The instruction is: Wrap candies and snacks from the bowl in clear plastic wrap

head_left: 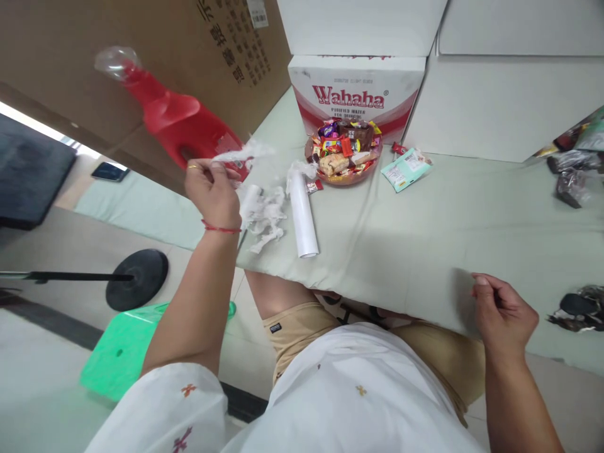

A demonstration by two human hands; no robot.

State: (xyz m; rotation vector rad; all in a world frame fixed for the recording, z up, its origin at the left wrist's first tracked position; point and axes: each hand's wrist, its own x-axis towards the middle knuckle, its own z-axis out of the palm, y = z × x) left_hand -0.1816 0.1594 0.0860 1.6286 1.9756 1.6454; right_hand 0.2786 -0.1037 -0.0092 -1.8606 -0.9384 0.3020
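My left hand (214, 192) is closed in a pinch on a torn strip of white tissue (250, 151), whose ragged end sticks out to the right. Just behind this hand stands a red bottle (172, 119) with a clear cap. Crumpled tissue shreds (267, 217) lie on the table below the left hand. Beside them is a white paper tube (303, 217) with a bit of tissue at its far end. Over the right part of the table, my right hand (504, 311) is curled closed, and nothing shows between its fingers.
A bowl of wrapped sweets (346, 179) sits before a Wahaha water box (353, 88). A mint-green packet (406, 168) lies to its right. Dark wrappers (578, 308) are at the right edge. A large cardboard box (61, 56) rises at left, near a green stool (117, 358).
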